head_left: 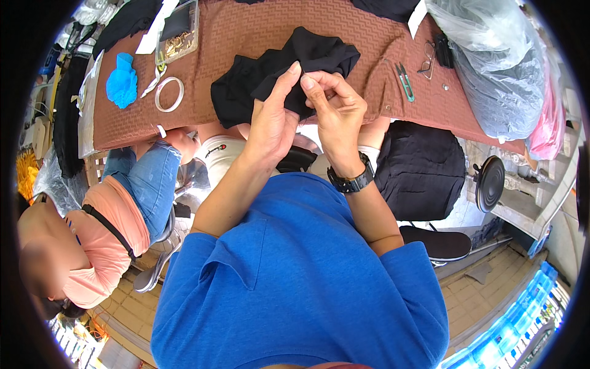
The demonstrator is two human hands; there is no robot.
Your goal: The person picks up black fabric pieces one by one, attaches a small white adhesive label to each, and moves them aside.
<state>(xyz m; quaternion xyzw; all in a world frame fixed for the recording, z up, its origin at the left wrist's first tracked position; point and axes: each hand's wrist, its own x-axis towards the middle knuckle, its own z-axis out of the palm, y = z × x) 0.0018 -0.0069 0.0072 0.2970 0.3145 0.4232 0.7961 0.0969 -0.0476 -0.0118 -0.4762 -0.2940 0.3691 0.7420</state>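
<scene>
Head view: The black cloth (246, 80) lies bunched on the brown-covered table (264, 18), at the front edge, under and beyond both hands. The right hand (337, 114) has thumb and forefinger closed in a pinch; any fine item between them is too small to identify. The left hand (276, 126) is beside it, thumb side raised against the cloth; whether it grips the fabric cannot be determined.

Likely faults:
- Lost item: a loosened pinch could drop anything fine into the dark folds.
- Slippage: the cloth's loose weight near the edge could drag it off.
- Snagging: shifting fabric rightward could catch the green-handled snips (407, 89).
</scene>
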